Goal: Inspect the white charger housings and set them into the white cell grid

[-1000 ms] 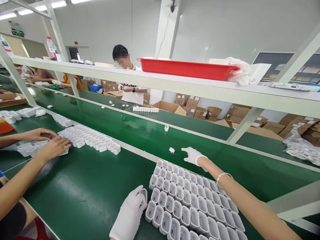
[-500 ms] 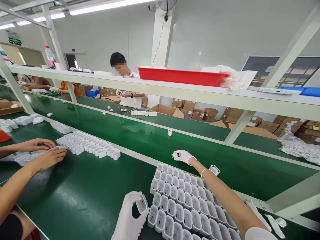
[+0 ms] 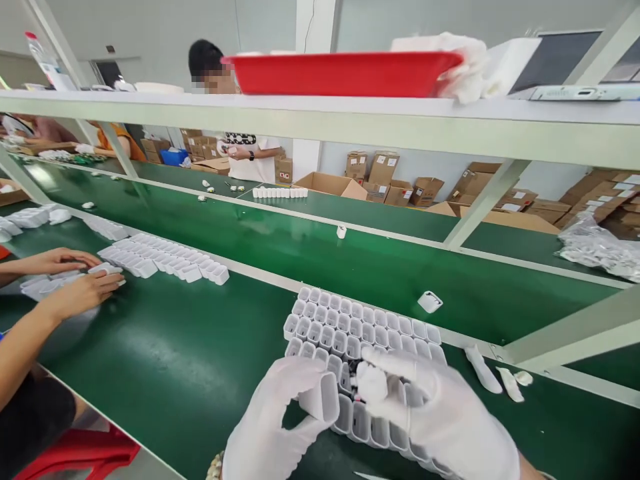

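My left hand (image 3: 273, 413), in a white glove, grips a small white plastic housing (image 3: 327, 400) between thumb and fingers, its open end facing right. My gloved right hand (image 3: 445, 413) pinches a small part (image 3: 370, 383), white with a dark end, somewhat blurred. That dark end points at the housing, with a gap between them. Beneath and behind both hands stand rows of the same white housings (image 3: 340, 321), open side up. My right hand covers part of these rows.
A white piece (image 3: 430, 302) lies on the green conveyor (image 3: 280, 247), and a smaller one (image 3: 341, 231) farther back. White finger-like scraps (image 3: 483, 370) lie at right. At left, a co-worker's hands (image 3: 83, 290) work beside more housings (image 3: 165, 257). A shelf (image 3: 320, 123) carrying a red tray (image 3: 340, 73) crosses above.
My right hand has come back from over the conveyor to near my left hand, holding the small part. The left hand's housing has turned and moved right. The view has tilted down.
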Demonstrator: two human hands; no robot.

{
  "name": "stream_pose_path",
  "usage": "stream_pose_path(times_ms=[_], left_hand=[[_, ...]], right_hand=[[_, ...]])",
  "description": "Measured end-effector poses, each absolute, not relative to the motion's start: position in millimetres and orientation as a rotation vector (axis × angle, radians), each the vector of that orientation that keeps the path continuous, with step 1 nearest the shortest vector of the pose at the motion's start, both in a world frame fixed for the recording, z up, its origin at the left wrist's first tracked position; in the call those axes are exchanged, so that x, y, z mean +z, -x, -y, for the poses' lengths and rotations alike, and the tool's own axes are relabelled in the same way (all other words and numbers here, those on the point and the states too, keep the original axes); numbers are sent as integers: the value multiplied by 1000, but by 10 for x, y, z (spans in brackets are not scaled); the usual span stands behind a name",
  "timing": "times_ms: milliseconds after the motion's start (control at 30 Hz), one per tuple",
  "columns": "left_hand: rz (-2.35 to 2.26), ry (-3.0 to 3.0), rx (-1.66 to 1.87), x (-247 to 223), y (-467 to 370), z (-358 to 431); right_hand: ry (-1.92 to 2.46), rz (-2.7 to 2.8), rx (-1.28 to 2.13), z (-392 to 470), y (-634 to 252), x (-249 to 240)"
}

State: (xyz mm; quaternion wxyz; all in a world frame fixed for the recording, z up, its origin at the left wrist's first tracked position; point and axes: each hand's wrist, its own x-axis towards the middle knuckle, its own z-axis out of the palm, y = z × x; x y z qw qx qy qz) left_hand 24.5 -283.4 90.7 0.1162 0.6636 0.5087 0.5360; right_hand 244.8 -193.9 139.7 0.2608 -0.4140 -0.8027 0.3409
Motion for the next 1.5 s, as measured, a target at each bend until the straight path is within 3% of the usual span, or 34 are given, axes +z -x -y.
stream_pose_path(times_ms=[467,733,967,1200,1500], left_hand=[[-1577,-2102,1416,962,-403,3003],[-1603,-2131,1383,1045,-455,2982],[-1556,-2170,1352,1038,-425,2946],[-1532,-2126,1355,1056,-431,2954],[-1421,-1937,1463,1036,-451,2946]], right_hand=[[1357,2459,1178,2147,-2493,1438],[1498,2390,1095,2238,-2483,1467],[1277,2481,983,2185,-2502,1360],[1354,2430,863,2289,-2532,1273],[1318,2429,927,2304,-2400,1419]])
